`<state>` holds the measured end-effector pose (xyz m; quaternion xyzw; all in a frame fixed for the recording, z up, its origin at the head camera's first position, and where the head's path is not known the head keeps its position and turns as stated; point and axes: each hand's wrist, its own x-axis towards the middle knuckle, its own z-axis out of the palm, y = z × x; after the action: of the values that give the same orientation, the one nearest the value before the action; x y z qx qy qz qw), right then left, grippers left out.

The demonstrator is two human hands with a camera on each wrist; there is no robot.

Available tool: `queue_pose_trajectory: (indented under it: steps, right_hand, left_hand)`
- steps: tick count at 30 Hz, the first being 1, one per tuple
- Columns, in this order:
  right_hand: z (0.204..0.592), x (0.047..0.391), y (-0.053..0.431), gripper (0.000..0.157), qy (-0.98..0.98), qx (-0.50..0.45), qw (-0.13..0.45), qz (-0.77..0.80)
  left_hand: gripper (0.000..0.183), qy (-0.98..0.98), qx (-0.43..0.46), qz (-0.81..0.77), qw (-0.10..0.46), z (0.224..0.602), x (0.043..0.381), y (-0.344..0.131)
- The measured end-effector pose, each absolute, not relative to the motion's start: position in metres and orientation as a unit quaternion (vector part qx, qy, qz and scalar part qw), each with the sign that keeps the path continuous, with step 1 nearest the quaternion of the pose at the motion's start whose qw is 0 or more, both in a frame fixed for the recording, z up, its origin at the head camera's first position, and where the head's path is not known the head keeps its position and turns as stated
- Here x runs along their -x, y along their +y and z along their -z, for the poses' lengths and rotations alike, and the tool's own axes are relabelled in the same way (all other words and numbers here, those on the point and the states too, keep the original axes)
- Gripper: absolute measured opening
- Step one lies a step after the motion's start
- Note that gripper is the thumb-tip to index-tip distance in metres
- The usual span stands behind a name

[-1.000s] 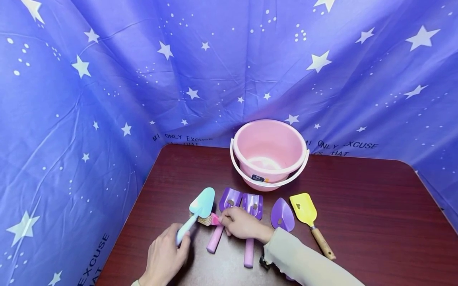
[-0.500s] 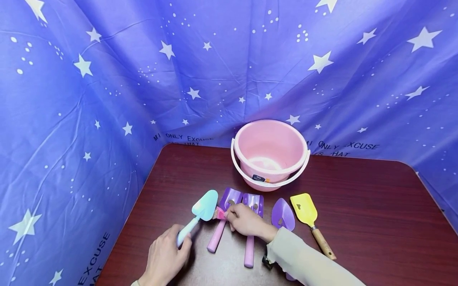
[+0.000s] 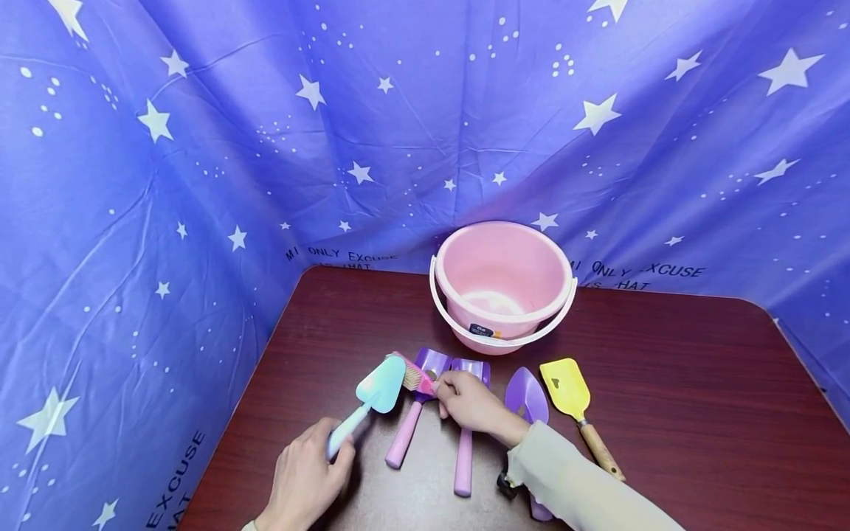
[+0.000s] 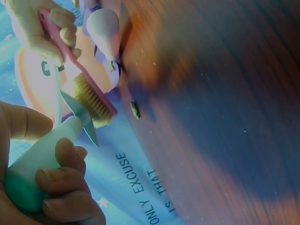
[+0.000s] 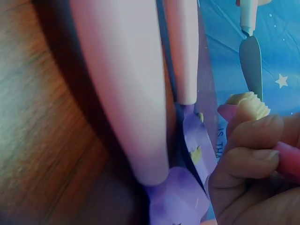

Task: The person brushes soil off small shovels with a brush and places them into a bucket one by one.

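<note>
My left hand [image 3: 307, 472] grips the pale handle of a light blue trowel [image 3: 381, 385], its blade raised and tilted. In the left wrist view, fingers curl around the trowel handle [image 4: 42, 161]. My right hand [image 3: 473, 402] holds a pink scrub brush [image 3: 425, 385] by its handle. The brush's pale bristles [image 4: 91, 99] sit against or just behind the blade's edge; exact contact cannot be told. In the right wrist view, curled fingers wrap the pink brush handle [image 5: 288, 159], and the trowel blade [image 5: 251, 61] appears edge-on above the bristles.
Two purple shovels with pink handles [image 3: 403, 435] lie under and beside my right hand. Right of them are a pointed purple trowel [image 3: 524, 389] and a yellow shovel [image 3: 567, 387]. A pink bucket [image 3: 505, 258] stands behind. A small leaf-like bit [image 4: 135, 110] lies on the table.
The brush has moved from beneath the trowel blade to its right edge, then slightly up and right, its bristles now turned more into view. The trowel has shifted a little right and down.
</note>
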<state>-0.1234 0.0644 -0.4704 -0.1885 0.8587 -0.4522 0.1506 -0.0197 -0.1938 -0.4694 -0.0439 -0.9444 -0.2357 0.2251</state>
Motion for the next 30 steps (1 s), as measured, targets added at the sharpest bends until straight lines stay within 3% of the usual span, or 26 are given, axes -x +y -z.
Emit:
queue_pose_trajectory:
  steps: [30]
  right_hand:
    - [0.461, 0.105, 0.131, 0.025, 0.883, 0.176, 0.11, 0.422]
  left_hand:
    - [0.016, -0.936, 0.089, 0.221, 0.258, 0.446, 0.043, -0.204]
